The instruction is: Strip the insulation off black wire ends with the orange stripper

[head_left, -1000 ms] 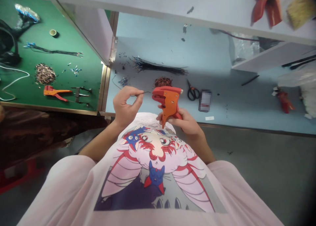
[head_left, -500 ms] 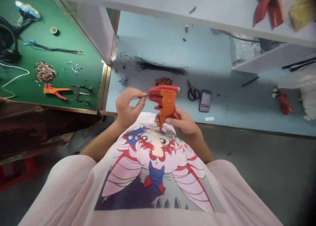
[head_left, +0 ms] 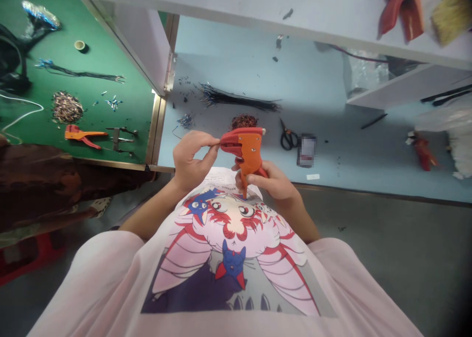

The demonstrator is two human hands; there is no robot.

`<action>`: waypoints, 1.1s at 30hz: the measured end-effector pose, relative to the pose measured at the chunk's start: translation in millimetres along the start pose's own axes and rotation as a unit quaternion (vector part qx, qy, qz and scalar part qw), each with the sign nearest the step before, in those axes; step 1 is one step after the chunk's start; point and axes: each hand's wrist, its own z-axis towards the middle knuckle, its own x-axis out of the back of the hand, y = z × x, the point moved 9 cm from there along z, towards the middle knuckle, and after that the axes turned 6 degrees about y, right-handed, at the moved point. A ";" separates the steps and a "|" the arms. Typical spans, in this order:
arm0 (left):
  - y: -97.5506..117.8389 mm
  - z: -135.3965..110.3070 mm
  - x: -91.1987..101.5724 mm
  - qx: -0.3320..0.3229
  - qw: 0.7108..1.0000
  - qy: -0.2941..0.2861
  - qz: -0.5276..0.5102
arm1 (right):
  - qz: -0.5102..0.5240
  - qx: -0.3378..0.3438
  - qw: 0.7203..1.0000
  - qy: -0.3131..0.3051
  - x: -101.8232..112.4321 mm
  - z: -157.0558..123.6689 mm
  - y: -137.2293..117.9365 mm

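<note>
My right hand (head_left: 275, 182) is closed around the handles of a red and orange wire stripper (head_left: 244, 148), held upright in front of my chest. My left hand (head_left: 191, 157) pinches a thin black wire, and its fingertips press against the tool's jaw on the left side. The wire itself is almost fully hidden between my fingers and the jaw. Both hands hover just before the front edge of the light blue table (head_left: 332, 145).
On the blue table lie a bundle of black wires (head_left: 238, 98), a small pile of copper-coloured bits (head_left: 244, 121), black scissors (head_left: 286, 136) and a small dark box (head_left: 307, 150). The green table (head_left: 92, 96) to the left holds another orange stripper (head_left: 83, 134), wires and a scrap pile.
My left hand has moved right, bringing the wire from a gap beside the stripper into its jaw. The stripper has shifted slightly left, and the handles look squeezed closer together.
</note>
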 end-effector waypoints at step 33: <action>-2.9 0.6 -2.4 0.025 1.000 -0.019 0.000 | -0.011 -0.024 0.999 0.019 3.4 -0.3 7.1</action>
